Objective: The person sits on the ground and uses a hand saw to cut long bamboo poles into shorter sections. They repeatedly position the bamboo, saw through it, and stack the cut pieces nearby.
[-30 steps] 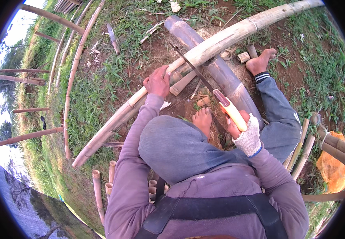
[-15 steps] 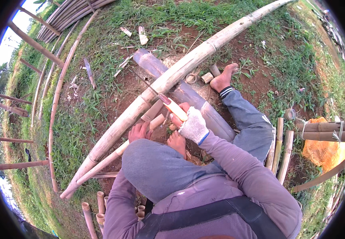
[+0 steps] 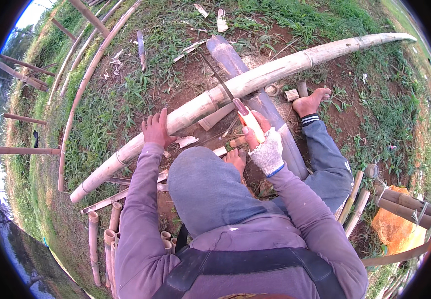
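Note:
A long pale bamboo pole (image 3: 270,74) runs slantwise from lower left to upper right, resting across a thick greyish bamboo log (image 3: 287,139). My bare left hand (image 3: 156,128) grips the pole left of its middle, fingers spread over its top. My right hand (image 3: 267,149), in a white knitted glove with bare fingertips, is closed around the red and cream handle of a saw (image 3: 249,122). Its narrow dark blade crosses the pole and points up and left; whether the teeth touch the pole I cannot tell. My bare foot (image 3: 235,158) is planted near the log.
Short cut bamboo pieces (image 3: 291,95) lie by my other foot (image 3: 311,102). Several bamboo tubes (image 3: 94,244) stand at lower left. Tied bamboo (image 3: 405,204) and an orange net sack (image 3: 395,226) are at right. A split strip (image 3: 141,50) lies on the grass.
My left hand has left the thinner bamboo piece and moved onto the big pole. The right hand still holds the saw. The whole view has shifted.

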Demonstrator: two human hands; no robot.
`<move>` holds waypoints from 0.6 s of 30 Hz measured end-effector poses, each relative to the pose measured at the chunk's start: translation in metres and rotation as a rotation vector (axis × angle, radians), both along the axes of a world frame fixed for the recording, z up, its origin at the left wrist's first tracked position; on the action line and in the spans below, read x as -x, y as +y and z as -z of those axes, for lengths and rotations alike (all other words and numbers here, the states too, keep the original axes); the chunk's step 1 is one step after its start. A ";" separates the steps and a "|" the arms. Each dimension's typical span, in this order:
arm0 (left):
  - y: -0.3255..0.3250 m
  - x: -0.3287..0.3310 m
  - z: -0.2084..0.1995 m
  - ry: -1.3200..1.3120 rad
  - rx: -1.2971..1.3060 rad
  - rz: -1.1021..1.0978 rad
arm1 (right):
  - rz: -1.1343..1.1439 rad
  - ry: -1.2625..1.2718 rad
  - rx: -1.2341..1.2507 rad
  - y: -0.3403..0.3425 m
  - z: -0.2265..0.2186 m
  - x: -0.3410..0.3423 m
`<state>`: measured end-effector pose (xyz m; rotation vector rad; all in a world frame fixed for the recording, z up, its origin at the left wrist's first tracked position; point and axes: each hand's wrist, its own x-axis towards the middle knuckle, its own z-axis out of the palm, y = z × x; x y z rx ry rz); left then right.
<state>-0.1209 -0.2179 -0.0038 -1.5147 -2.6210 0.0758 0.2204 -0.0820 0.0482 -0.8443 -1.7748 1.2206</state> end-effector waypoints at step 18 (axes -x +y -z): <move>0.018 0.012 -0.006 -0.278 0.210 -0.065 | 0.096 -0.085 -0.068 -0.020 0.010 -0.014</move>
